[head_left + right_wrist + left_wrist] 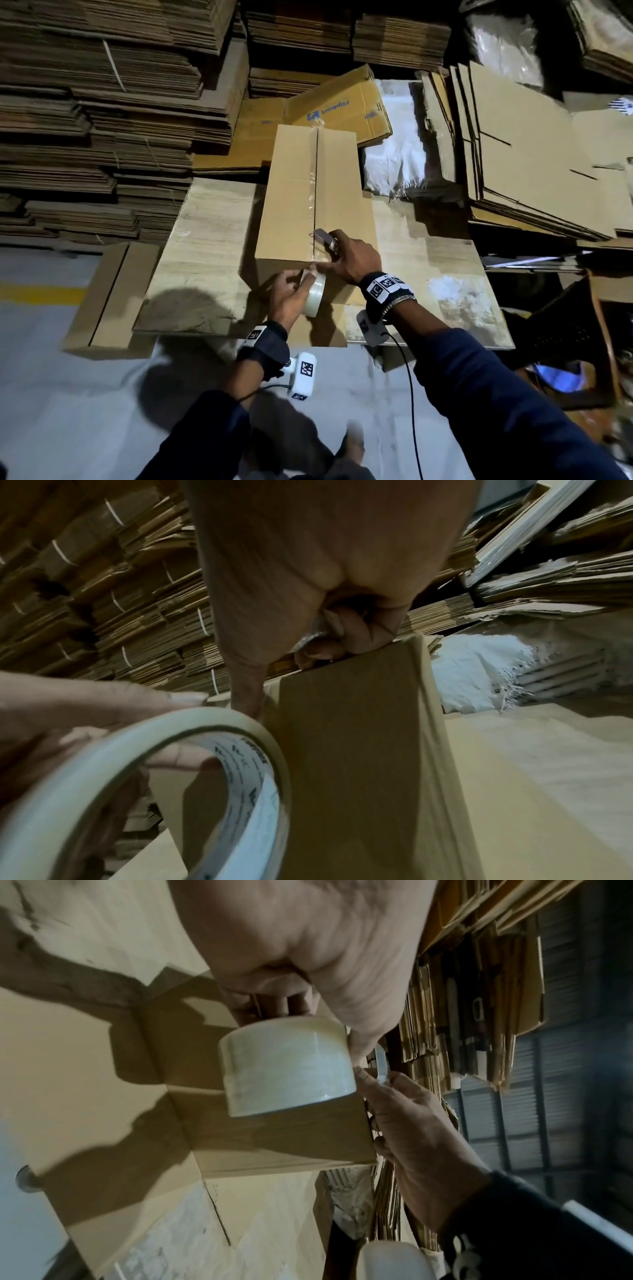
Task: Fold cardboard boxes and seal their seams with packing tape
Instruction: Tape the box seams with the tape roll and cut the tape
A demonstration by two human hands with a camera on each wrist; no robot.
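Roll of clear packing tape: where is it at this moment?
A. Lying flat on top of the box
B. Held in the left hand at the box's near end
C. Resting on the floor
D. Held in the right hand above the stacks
B: the left hand grips the roll of clear packing tape against the near end of the brown cardboard box.

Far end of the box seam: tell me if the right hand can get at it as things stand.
Probably yes. The right hand rests at the box's near end gripping a small tool; nothing lies on the taped seam toward the far end, though it needs a long forward stretch.
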